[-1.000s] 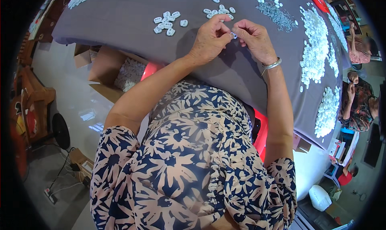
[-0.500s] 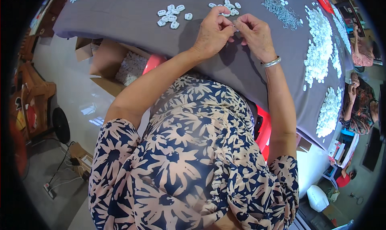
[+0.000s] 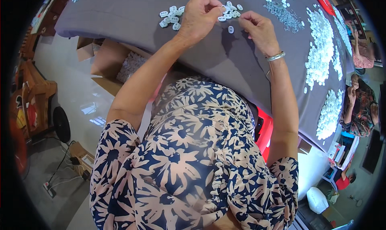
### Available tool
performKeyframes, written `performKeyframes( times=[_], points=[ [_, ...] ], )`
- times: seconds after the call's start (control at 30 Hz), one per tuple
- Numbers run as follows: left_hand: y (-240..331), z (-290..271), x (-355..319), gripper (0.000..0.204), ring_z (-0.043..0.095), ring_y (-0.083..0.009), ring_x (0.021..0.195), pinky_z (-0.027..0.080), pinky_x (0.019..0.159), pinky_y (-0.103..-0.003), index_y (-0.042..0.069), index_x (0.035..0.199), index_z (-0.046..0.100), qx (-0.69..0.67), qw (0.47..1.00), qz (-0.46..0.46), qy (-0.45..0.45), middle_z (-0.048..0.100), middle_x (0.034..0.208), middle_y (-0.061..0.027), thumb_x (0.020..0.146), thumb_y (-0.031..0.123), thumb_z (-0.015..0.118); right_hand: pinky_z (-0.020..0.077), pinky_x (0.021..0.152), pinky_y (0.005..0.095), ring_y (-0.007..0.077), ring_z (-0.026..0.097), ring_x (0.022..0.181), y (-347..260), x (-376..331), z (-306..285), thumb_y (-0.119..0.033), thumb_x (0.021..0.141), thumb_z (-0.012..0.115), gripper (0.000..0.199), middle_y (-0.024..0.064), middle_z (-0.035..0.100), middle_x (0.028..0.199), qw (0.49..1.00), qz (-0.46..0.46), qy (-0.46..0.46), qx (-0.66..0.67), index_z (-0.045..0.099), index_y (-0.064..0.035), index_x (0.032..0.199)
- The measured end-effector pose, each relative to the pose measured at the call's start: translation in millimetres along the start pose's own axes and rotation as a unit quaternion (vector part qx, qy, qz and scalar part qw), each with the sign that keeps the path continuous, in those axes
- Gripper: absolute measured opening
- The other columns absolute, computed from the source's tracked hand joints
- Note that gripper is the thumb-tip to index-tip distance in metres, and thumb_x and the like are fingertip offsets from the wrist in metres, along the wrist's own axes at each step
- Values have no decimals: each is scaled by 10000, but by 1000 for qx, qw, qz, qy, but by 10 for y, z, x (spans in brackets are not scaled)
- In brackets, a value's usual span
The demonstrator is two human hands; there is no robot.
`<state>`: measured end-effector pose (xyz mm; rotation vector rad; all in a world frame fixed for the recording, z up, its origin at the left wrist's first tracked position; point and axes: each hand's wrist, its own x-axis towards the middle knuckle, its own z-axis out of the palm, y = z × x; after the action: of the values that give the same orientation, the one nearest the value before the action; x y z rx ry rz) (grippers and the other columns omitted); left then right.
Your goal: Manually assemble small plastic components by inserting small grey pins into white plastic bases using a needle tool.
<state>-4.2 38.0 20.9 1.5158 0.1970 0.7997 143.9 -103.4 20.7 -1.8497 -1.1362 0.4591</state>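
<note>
One loose small white oval plastic ring (image 3: 230, 29) lies on the grey cloth-covered table (image 3: 120, 17) between both hands, nearer the right hand (image 3: 259, 29), fingers pinched narrow, than the curled left hand (image 3: 199, 17), whose grip I can't tell.

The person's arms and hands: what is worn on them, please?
Both forearms are bare. Short sleeves in a navy and beige flower print cover the upper arms. The right hand has a silver bangle at its wrist; the left hand wears nothing.

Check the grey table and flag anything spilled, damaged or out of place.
Nothing stands out. The small white pieces lie in loose piles on the grey table cover, both hands work the cluster between them, and one piece lies apart.
</note>
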Motion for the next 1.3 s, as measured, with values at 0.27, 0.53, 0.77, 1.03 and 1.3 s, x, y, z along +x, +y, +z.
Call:
performKeyframes(
  times=[0.27, 0.53, 0.77, 1.03, 1.3],
  points=[
    [-86, -21, -14, 364, 511, -70, 637, 440, 572, -206, 21, 1185, 417, 3, 999, 48, 21, 535, 750, -8, 855, -69, 542, 469, 598, 271, 116, 574, 638, -146, -74, 121, -173, 832, 673, 200, 46, 660, 763, 987, -79, 1, -137, 662, -9, 946],
    [-108, -17, -43, 353, 515, -67, 646, 440, 575, -205, 21, 1180, 428, 15, 998, 41, 34, 545, 760, -6, 858, -53, 553, 485, 660, 328, 244, 607, 707, -244, -139, 239, -167, 778, 689, 199, 102, 628, 819, 963, -111, 15, -247, 646, -26, 911],
    [-107, -9, -48, 343, 514, -66, 641, 437, 570, -206, 20, 1170, 439, 20, 998, 40, 40, 550, 763, -7, 857, -49, 560, 473, 647, 359, 277, 607, 719, -249, -148, 200, -109, 791, 647, 163, 113, 602, 803, 974, -139, -4, -181, 596, -18, 917],
    [-94, 1, -57, 330, 517, -67, 642, 438, 566, -207, 16, 1165, 439, 8, 999, 25, 29, 548, 763, -9, 862, -45, 556, 482, 639, 391, 314, 597, 751, -83, -186, -30, -102, 810, 639, 91, 113, 578, 797, 887, -192, 87, -410, 578, -39, 837],
    [26, 62, -116, 313, 519, -61, 642, 436, 560, -200, 16, 1162, 455, 49, 998, 21, 39, 542, 763, 2, 868, -33, 553, 495, 651, 353, 266, 627, 732, -46, -323, 40, -98, 839, 610, 112, 118, 616, 808, 916, -202, 115, -327, 622, -9, 906]
  ],
)
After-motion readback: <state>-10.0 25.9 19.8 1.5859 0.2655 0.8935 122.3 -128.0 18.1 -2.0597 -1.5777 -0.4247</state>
